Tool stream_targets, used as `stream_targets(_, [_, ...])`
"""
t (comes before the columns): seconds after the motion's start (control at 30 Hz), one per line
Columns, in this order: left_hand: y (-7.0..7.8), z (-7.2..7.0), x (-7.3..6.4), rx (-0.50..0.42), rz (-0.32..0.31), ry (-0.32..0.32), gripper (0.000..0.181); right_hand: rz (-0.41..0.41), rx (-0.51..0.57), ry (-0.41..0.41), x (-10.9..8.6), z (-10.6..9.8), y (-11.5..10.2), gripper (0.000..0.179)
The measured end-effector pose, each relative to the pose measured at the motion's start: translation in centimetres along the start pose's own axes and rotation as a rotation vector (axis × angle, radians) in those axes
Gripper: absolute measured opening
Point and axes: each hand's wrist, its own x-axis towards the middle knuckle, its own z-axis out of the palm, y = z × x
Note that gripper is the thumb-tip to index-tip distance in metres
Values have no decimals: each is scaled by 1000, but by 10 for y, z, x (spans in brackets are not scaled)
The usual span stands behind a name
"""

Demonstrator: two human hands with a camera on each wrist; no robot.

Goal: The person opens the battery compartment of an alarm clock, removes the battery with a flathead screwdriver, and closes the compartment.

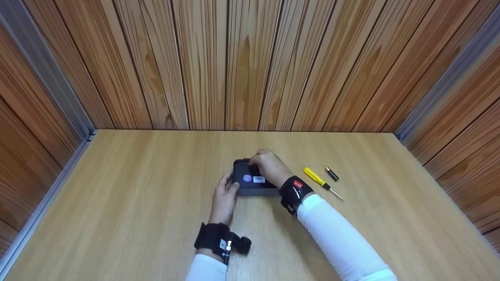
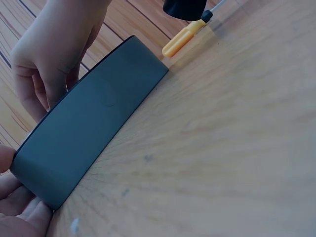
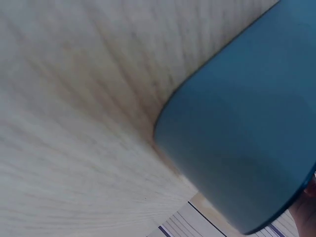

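Note:
A dark box-shaped device (image 1: 241, 168) with rounded corners lies on the table, a round sticker and a white barcode label on its upper face. At its left end my left hand (image 1: 223, 197) grips the corner, thumb near the top edge and fingers along the side. My right hand (image 1: 269, 166) reaches over the device with bent fingers down at its upper face; I cannot tell whether they hold a small part there. The left wrist view shows the device's long plain side wall (image 2: 98, 113) and the right fingers behind its top edge. In the right wrist view a rounded end (image 3: 237, 128) fills the right side.
A yellow-handled screwdriver (image 1: 314, 176) lies right of the device, its shaft toward the near right. Just beyond it is a black and gold battery (image 1: 332, 174). Wood-panelled walls (image 1: 250, 66) enclose the wooden table (image 1: 136, 203) at the back and sides.

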Motion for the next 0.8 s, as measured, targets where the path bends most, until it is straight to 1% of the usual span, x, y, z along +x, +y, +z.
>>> stream_targets(0.27, [1, -1, -1, 12, -24, 3, 52, -22, 7, 23, -4, 2, 3, 28])
stream_targets(0.5, [0, -1, -1, 6, -19, 11, 52, -60, 13, 56, -6, 4, 5, 27])
stream_targets(0.57, [0, -1, -1, 9, -21, 9, 52, -61, 23, 56, -6, 4, 6, 27])
stream_targets(0.8, [0, -1, -1, 9, -20, -6, 52, -17, 50, 23, -6, 3, 8, 26])
